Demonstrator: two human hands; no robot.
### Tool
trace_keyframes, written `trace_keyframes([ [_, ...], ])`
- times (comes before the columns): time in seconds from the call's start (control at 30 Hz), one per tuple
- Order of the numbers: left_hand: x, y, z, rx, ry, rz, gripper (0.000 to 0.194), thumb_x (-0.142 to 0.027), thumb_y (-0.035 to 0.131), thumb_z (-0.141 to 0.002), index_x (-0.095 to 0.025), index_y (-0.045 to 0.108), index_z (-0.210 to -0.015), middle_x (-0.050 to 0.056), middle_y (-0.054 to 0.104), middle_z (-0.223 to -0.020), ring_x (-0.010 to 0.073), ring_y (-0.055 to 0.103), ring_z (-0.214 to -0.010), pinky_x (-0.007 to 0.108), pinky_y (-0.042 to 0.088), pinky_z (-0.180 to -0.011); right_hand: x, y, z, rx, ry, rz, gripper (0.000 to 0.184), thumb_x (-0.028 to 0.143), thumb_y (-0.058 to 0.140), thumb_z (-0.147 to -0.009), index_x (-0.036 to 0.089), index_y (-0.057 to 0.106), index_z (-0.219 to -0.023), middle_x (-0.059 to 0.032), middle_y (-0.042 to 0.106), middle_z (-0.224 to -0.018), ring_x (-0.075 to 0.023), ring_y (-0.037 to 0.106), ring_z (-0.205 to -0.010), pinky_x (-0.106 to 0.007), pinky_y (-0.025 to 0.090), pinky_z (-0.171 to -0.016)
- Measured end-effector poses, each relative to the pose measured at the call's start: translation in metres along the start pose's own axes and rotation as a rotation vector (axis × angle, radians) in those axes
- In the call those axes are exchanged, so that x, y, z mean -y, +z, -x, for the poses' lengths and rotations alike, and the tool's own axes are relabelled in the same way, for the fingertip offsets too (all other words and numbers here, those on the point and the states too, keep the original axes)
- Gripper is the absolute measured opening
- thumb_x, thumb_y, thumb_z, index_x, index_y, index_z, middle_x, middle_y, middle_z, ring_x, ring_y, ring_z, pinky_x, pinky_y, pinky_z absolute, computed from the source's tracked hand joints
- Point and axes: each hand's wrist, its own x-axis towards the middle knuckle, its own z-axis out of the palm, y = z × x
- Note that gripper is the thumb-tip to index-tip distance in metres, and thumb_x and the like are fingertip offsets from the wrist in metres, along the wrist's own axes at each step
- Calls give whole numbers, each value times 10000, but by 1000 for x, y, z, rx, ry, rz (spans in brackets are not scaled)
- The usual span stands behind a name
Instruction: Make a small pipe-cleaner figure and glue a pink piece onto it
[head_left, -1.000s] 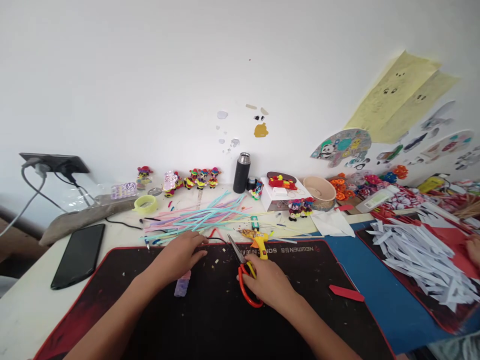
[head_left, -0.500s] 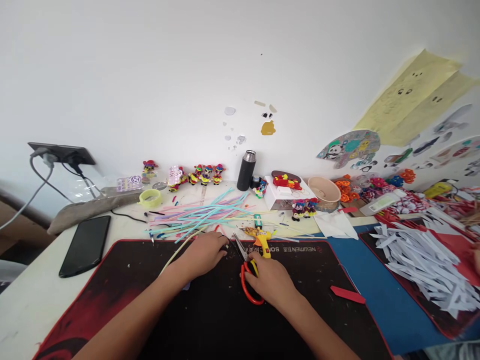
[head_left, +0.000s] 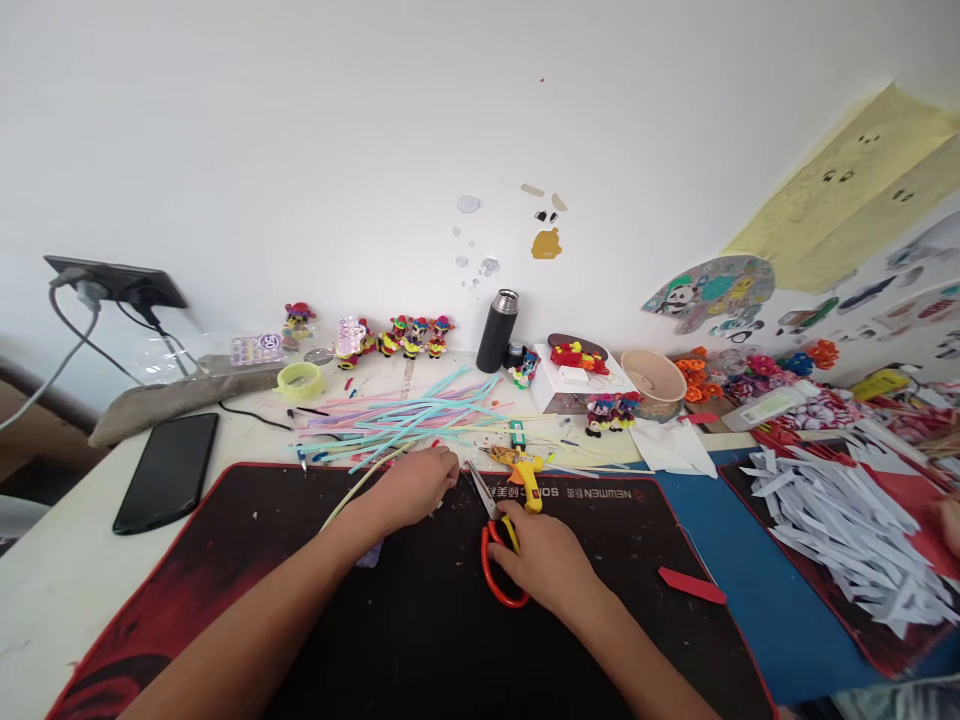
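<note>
Scissors (head_left: 495,535) lie on the black mat (head_left: 420,640) under the right hand (head_left: 544,560), whose fingers are curled around the red handle loops; the blades, slightly parted, point up and left toward the left hand (head_left: 412,488) and end just short of its fingertips. Handles are red with a yellow inner lining, blades plain steel. The left hand is closed on a pale yellow stick (head_left: 356,490), pinching it near its far end, and the stick runs back from the grip down and left across the mat's red edge, beside the left forearm. Its pinched end sits just left of the blade tips; whether blade and stick touch cannot be told. A small lilac block (head_left: 369,556) peeks out from under the left forearm. Just beyond the scissors a yellow glue gun (head_left: 523,472) lies on the mat's far edge, near the right hand's knuckles. Behind the left hand a loose heap of straws (head_left: 405,415), mostly teal and pink, spreads over the white table (head_left: 45,590). A phone (head_left: 166,472) lies face down at far left, well apart from both hands. A red scrap (head_left: 691,585) lies on the mat to the right, and white paper strips (head_left: 840,510) are piled farther right.
</note>
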Motion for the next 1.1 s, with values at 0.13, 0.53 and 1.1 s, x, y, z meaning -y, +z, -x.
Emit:
trace_keyframes([
  [0.13,8,-11,13,-118,-67,287,148,-268,522,-954,-207,654,-928,43,708,-884,230,658,-840,304,451,-717,0,-1,2,18,-9,13,486,407,650,-941,219,631,-1388,-147,811,-1069,-351,769,-990,-361,495,-780],
  [0.53,26,-1,47,-197,-248,951,335,-476,717,-795,-182,716,-955,22,716,-795,192,666,-746,317,533,-741,3,0,6,42,-1,37,502,384,601,-978,196,598,-1443,-161,805,-1113,-359,768,-1015,-388,516,-819],
  [1.1,29,5,59,-302,-226,1115,363,-440,771,-809,-165,736,-1043,30,740,-813,174,685,-739,320,568,-730,-2,28,8,11,12,-636,421,454,578,-970,204,671,-1296,12,653,-671,-190,647,-547,-286,443,-556],
])
